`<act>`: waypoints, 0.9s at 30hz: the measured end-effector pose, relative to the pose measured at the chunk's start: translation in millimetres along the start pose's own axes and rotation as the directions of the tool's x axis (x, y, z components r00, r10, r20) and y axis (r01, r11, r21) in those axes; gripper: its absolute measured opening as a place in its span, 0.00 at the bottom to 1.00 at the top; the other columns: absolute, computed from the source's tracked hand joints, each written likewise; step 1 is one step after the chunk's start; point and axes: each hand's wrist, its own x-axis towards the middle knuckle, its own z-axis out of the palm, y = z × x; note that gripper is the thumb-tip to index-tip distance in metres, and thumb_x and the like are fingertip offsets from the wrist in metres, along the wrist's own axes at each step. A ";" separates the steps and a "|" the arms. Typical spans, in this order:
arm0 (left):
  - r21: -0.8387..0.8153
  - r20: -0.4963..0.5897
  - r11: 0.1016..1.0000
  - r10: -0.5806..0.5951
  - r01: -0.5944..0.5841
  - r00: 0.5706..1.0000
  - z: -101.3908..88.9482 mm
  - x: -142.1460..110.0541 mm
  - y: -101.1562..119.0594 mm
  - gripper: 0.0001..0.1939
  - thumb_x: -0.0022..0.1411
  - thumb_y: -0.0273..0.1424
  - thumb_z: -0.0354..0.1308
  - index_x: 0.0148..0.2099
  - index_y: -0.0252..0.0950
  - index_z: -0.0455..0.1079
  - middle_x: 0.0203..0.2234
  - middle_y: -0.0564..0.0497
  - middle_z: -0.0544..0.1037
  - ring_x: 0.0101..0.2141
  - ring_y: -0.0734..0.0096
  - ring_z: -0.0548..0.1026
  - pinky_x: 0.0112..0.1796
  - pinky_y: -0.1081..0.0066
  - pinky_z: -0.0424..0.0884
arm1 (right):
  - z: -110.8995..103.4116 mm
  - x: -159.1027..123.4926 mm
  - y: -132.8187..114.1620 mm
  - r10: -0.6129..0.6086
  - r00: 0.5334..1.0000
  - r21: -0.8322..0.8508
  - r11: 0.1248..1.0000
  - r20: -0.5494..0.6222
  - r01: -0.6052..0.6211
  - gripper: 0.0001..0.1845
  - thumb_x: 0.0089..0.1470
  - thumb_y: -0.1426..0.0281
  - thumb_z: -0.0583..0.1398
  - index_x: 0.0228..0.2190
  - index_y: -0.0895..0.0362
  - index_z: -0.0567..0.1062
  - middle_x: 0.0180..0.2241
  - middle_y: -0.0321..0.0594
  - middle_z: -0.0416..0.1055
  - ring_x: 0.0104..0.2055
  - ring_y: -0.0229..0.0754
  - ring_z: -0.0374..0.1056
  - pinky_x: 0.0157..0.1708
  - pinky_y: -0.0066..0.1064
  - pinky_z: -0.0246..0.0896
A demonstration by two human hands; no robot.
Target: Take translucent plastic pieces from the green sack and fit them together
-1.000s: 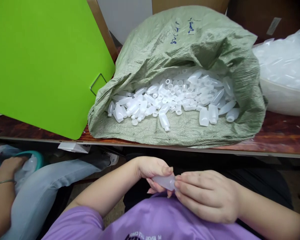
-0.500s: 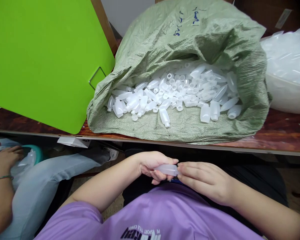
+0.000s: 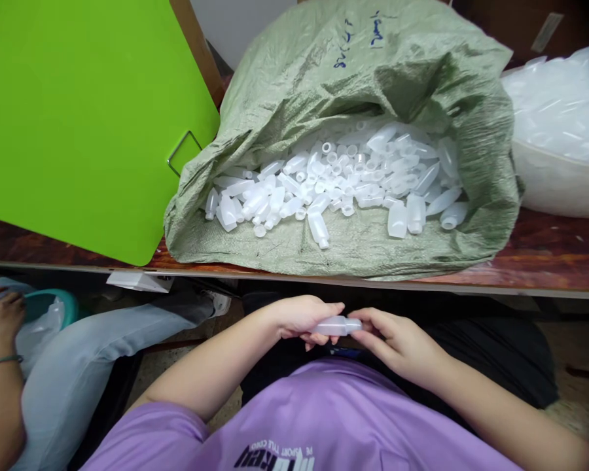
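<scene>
My left hand (image 3: pixel 310 319) is closed around the body of a small frosted plastic bottle (image 3: pixel 332 326), which lies sideways with its narrow neck pointing right. At that neck end, the thumb and fingertips of my right hand (image 3: pixel 397 337) pinch the bottle; whether a separate cap is on it I cannot make out. Both hands are above my lap, just in front of the table edge. Beyond them a green woven sack (image 3: pixel 255 252) lies with its mouth towards me, and a heap of similar translucent bottles (image 3: pixel 319 180) spills out over its lower flap.
A bright green board (image 3: pixel 78 124) with a wire loop stands at the left of the table. A clear bag of white pieces (image 3: pixel 559 137) lies at the right. On the left, a co-worker's hand (image 3: pixel 0 320) is over a teal basin (image 3: pixel 69 306).
My right fingers have shifted from flat over the bottle's end to a pinch, so the neck shows now. The co-worker's hand has moved left. The view has shifted slightly.
</scene>
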 end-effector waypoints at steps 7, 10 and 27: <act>-0.061 0.009 0.995 -0.084 0.084 0.996 2.8 17.3 -20.2 0.30 0.55 0.57 0.44 0.23 0.33 0.63 0.05 0.60 0.56 0.08 0.82 0.49 0.15 0.75 0.54 | 17.8 -6.0 13.6 0.038 0.999 0.159 0.987 -0.036 -0.032 0.14 0.55 0.60 0.55 0.37 0.57 0.70 0.35 0.43 0.72 0.37 0.41 0.67 0.38 0.36 0.63; -0.114 -0.025 0.981 -0.161 0.157 0.987 7.8 26.5 -34.9 0.29 0.58 0.54 0.41 0.21 0.34 0.62 0.04 0.60 0.54 0.07 0.81 0.47 0.14 0.75 0.51 | 36.3 -7.3 20.8 0.288 0.953 0.505 0.810 0.097 -0.297 0.16 0.54 0.56 0.55 0.30 0.57 0.68 0.23 0.34 0.67 0.23 0.34 0.62 0.26 0.29 0.60; -0.572 -0.455 0.784 -0.060 -0.240 0.888 -0.7 57.7 -26.8 0.15 0.62 0.33 0.45 0.48 0.30 0.60 0.38 0.42 0.73 0.32 0.70 0.76 0.34 0.72 0.68 | 6.9 6.8 90.6 0.635 0.769 0.251 0.758 -0.075 -0.602 0.22 0.53 0.58 0.53 0.45 0.56 0.70 0.51 0.48 0.68 0.55 0.52 0.61 0.54 0.39 0.51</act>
